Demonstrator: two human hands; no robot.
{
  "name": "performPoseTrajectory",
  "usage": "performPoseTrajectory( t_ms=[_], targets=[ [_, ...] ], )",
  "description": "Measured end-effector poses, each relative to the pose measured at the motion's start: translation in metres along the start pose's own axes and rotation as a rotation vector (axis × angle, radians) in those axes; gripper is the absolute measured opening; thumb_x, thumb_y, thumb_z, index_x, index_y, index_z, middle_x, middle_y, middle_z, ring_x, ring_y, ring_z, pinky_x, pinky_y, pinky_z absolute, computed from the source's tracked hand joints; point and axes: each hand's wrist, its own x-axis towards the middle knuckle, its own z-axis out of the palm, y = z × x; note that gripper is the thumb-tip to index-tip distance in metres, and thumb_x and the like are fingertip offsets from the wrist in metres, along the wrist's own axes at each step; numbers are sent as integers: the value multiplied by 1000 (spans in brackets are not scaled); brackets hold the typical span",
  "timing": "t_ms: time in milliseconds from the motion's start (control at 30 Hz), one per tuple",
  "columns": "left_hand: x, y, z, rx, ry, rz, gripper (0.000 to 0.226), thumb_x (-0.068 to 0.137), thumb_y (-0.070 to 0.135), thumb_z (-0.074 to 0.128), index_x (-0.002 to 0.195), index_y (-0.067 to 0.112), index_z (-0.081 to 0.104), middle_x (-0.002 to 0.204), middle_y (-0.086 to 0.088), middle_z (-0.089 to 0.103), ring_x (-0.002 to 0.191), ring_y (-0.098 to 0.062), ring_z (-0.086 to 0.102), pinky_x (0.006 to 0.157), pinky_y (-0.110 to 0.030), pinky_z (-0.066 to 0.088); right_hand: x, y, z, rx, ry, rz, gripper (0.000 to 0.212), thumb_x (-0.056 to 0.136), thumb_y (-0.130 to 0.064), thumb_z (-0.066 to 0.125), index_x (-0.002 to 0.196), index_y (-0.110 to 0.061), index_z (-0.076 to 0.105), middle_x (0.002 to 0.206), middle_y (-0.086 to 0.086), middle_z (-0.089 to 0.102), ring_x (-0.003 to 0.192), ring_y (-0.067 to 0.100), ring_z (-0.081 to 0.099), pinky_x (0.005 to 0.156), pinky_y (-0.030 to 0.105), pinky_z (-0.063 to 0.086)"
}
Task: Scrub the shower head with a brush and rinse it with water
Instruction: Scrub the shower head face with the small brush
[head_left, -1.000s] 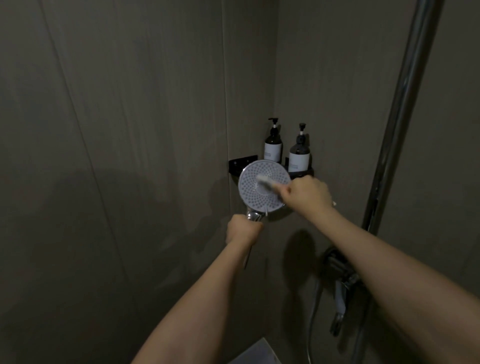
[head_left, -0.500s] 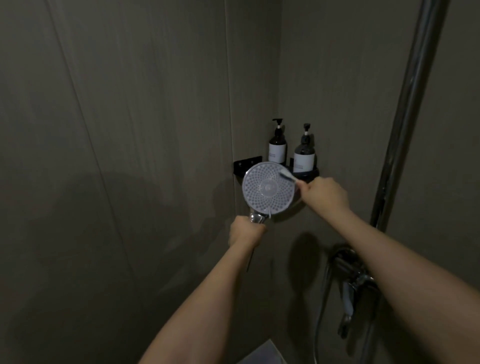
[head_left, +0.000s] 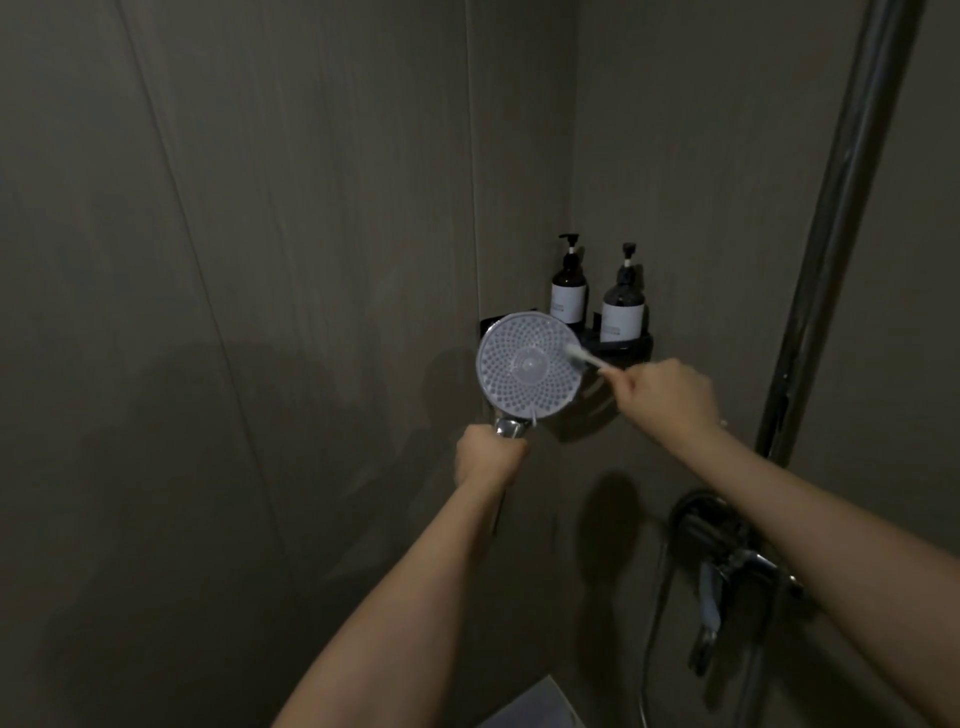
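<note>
The round shower head (head_left: 524, 371) faces me, its pale nozzle face upright in front of the corner. My left hand (head_left: 488, 454) grips its chrome handle from below. My right hand (head_left: 662, 397) holds a small white brush (head_left: 584, 357) by its handle. The bristle end rests on the right edge of the nozzle face.
Two dark pump bottles (head_left: 569, 291) (head_left: 623, 306) stand on a black corner shelf (head_left: 626, 348) behind the shower head. A chrome riser pipe (head_left: 841, 218) runs up the right wall. The mixer tap (head_left: 727, 561) and hose (head_left: 654, 623) sit below my right forearm.
The brush has slid from the middle of the nozzle face to its right edge, my right hand drawing back to the right. The shower head stays held up.
</note>
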Motion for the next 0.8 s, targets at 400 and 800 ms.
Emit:
performPoseTrajectory(
  t_ms=[400, 800],
  targets=[
    [-2, -6, 9, -23, -46, -21, 23, 68, 18, 64, 87, 5, 68, 92, -18, 71, 84, -32, 69, 69, -33, 54, 0, -16, 7, 16, -31, -176, 53, 96, -50, 31, 58, -19, 51, 54, -2, 47, 51, 17, 49, 44, 22, 28],
    [-2, -1, 11, -52, -58, 6, 22, 68, 14, 64, 86, 1, 68, 82, -19, 69, 77, -30, 69, 63, -29, 50, -6, -4, 14, 37, -101, -44, 55, 95, -53, 32, 66, -15, 59, 66, 3, 55, 65, 23, 58, 56, 29, 41]
  ],
)
